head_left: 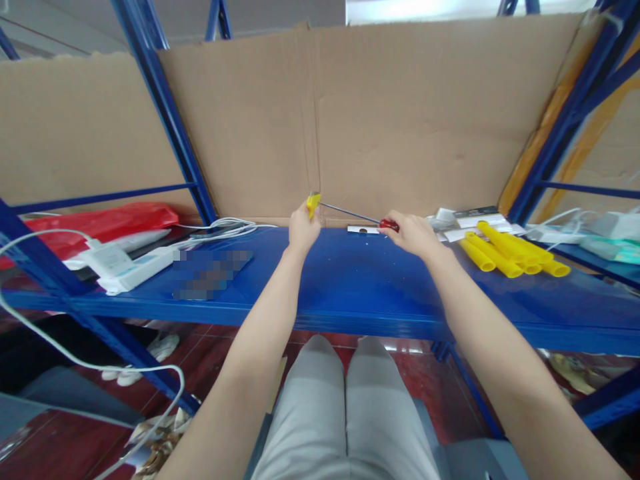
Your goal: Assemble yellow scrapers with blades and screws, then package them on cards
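My left hand [302,230] is closed around a small yellow piece [313,205] with a greyish top edge, held up above the blue shelf. Too little of it shows to tell its kind. My right hand [414,233] grips a screwdriver [389,225] by its red handle. The long metal shaft points left, and its tip is at or very near the yellow piece; contact cannot be made out. Just behind the screwdriver handle, a small white strip [356,229] with a dark spot lies at the back of the shelf.
Several yellow tubes [515,250] lie at the right, beside papers and plastic wrap [453,227]. At the left are a white power strip [145,270], cables [235,228], a red bag [120,223] and a blurred-out flat object [213,273]. Cardboard [425,120] walls the back between blue posts.
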The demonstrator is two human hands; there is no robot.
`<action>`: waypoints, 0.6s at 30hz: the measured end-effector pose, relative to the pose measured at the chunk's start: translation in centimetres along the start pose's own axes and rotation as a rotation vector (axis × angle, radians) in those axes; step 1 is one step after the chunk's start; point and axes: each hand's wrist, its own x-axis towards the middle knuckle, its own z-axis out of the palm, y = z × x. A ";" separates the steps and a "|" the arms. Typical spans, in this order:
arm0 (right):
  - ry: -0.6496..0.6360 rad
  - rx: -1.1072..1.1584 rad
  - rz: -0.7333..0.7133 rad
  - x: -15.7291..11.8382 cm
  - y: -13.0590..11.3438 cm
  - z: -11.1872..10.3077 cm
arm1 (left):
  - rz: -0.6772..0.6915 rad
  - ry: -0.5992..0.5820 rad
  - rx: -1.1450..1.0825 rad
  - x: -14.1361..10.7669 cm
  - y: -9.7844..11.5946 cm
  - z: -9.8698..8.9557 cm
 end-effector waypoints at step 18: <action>0.017 0.078 0.002 0.2 0.4 0.4 | -0.003 -0.036 0.027 -0.1 0.0 0.3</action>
